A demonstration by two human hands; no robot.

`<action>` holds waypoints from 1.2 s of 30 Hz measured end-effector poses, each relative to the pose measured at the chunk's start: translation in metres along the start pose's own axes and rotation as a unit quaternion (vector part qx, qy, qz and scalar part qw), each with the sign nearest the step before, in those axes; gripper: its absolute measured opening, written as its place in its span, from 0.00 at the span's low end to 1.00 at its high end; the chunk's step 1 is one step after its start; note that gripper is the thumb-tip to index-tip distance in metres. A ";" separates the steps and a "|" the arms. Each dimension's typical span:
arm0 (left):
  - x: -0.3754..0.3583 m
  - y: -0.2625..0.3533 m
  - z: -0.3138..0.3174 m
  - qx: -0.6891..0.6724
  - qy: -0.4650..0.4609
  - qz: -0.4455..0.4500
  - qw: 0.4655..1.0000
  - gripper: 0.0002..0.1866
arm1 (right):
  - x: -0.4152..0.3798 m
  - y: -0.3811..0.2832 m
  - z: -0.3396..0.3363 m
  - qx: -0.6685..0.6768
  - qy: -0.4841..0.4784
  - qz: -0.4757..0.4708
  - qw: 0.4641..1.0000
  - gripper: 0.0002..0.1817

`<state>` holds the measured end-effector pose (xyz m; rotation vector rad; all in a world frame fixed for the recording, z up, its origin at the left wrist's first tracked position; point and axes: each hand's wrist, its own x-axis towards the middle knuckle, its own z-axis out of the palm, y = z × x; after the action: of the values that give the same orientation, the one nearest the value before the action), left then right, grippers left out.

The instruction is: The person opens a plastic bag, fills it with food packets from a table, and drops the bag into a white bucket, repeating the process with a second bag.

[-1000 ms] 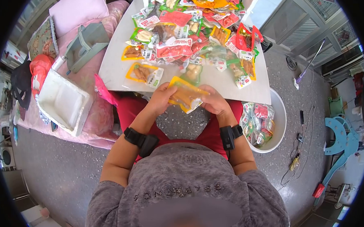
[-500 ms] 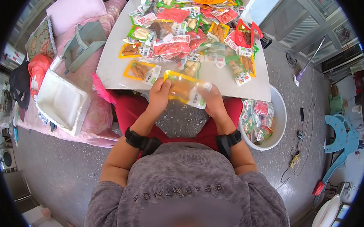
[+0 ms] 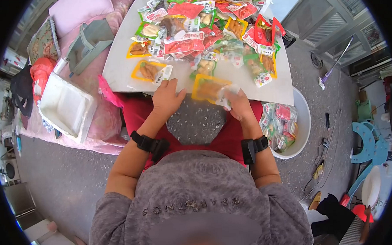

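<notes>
My right hand (image 3: 240, 105) grips the white end of a yellow-edged food packet (image 3: 210, 89), which is blurred and hangs over the table's front edge. My left hand (image 3: 168, 96) holds nothing, its fingers apart at the table edge. Just beyond it another yellow-edged packet (image 3: 149, 72) lies flat on the white table (image 3: 121, 60). A clear and green packet (image 3: 205, 68) lies behind the held one. Farther back is a heap of red, green and yellow packets (image 3: 184, 43).
A white tub (image 3: 305, 126) with several packets stands on the floor at the right. At the left, a white foam box (image 3: 68, 106) and a grey-green caddy (image 3: 88, 48) rest on a pink-covered seat. Another person (image 3: 335, 215) is at the lower right.
My left hand has let go of the packet and moved slightly left. The packet has shifted right in my right hand. Another person has come into view at the lower right.
</notes>
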<state>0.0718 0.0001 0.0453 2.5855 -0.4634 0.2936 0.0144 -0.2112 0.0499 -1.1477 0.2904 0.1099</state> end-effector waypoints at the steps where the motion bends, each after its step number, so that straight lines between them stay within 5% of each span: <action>1: 0.001 0.001 0.000 0.017 -0.022 -0.009 1.000 0.18 | 0.001 -0.002 0.003 0.018 0.000 0.004 1.000 0.08; 6: 0.007 -0.008 0.008 0.038 -0.084 -0.057 0.994 0.14 | 0.008 -0.005 0.013 0.045 -0.016 0.026 0.999 0.09; 12: 0.015 -0.027 0.013 -0.057 -0.059 -0.030 0.996 0.08 | 0.016 -0.006 0.025 0.065 -0.030 0.047 0.996 0.09; 26: 0.022 -0.017 -0.018 0.020 -0.018 0.020 0.999 0.06 | 0.038 -0.022 0.056 0.054 -0.029 0.069 0.996 0.12; 36: 0.027 -0.012 -0.026 0.012 -0.028 0.011 0.999 0.06 | 0.054 -0.014 0.067 0.054 -0.138 0.119 0.982 0.13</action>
<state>0.0980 0.0157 0.0699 2.6190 -0.5107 0.2349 0.0808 -0.1596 0.0719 -0.9719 0.1835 0.4562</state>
